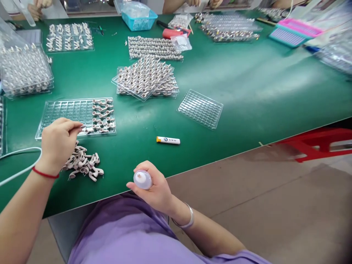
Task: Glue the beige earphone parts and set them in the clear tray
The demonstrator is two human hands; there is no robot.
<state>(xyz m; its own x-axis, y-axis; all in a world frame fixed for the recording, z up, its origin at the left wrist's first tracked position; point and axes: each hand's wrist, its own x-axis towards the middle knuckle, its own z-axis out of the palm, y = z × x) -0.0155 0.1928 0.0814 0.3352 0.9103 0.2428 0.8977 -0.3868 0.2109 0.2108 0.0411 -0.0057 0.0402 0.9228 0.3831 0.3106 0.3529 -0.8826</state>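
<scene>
My left hand [59,141] is closed in a pinch at the front edge of a clear plastic tray [59,112], its fingertips on one small beige earbud-shaped part. The tray's right columns hold rows of these parts; its left cells are bare. A loose pile of the same parts [85,163] lies just right of my left wrist. My right hand [154,187] is at the table's near edge, wrapped round a small pale round bottle [142,179] with a spot on its top.
A white and yellow lighter [168,140] lies on the green table [247,91]. A bare clear tray [200,109] and stacked full trays [145,77] sit further back. More trays, a blue basket [139,20] and other people's hands line the far edge. A red stool [316,143] stands at right.
</scene>
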